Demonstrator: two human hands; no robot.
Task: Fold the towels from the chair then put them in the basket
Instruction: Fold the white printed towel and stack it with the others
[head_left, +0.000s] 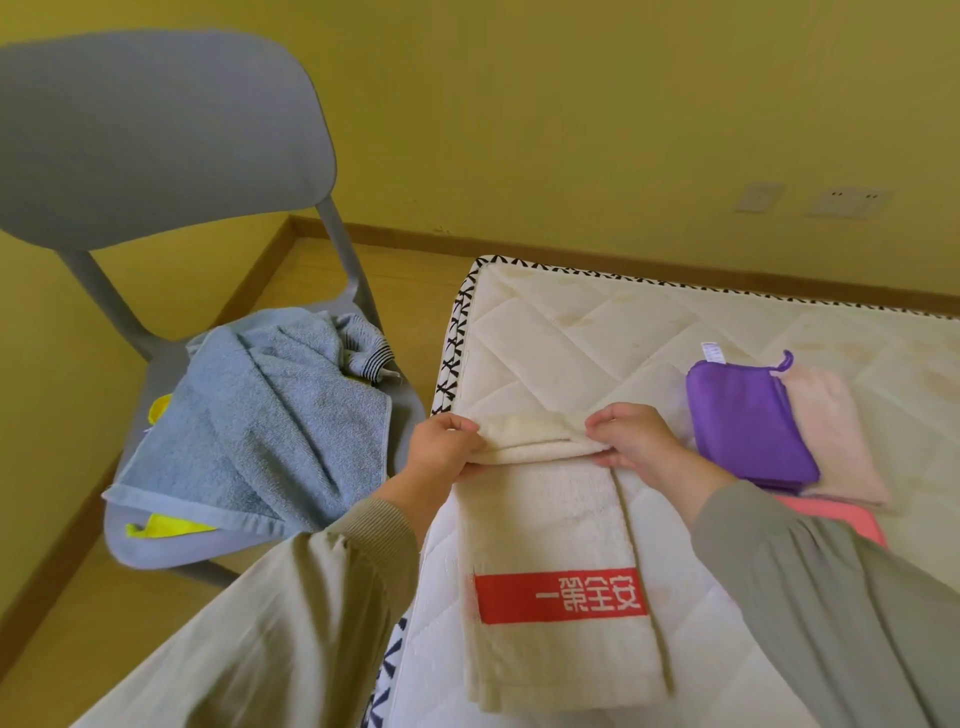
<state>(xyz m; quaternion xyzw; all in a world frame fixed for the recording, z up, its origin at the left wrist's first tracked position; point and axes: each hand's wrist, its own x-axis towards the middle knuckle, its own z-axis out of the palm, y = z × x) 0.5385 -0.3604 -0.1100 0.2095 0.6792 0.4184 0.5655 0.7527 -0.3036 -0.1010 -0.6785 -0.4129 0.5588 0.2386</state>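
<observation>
Two folded towels (748, 431) sit aside, left hand (441, 449) and right hand (631, 441) pinch the cream towel (550, 519) mid-fold, and the blue towel (270, 415) waits on the chair (156, 130).

The cream towel (550, 519) with a red band lies lengthwise near the left edge of the mattress (597, 332), far end folded back; the blue towel (270, 426) lies crumpled on the grey chair (156, 145)

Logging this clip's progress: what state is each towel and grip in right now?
cream towel: on mattress, far end doubled over
blue towel: unfolded, heaped on chair
pink towel: folded
purple towel: folded, partly over pink towel
left grip: pinches cream towel's fold
right grip: pinches cream towel's fold
</observation>
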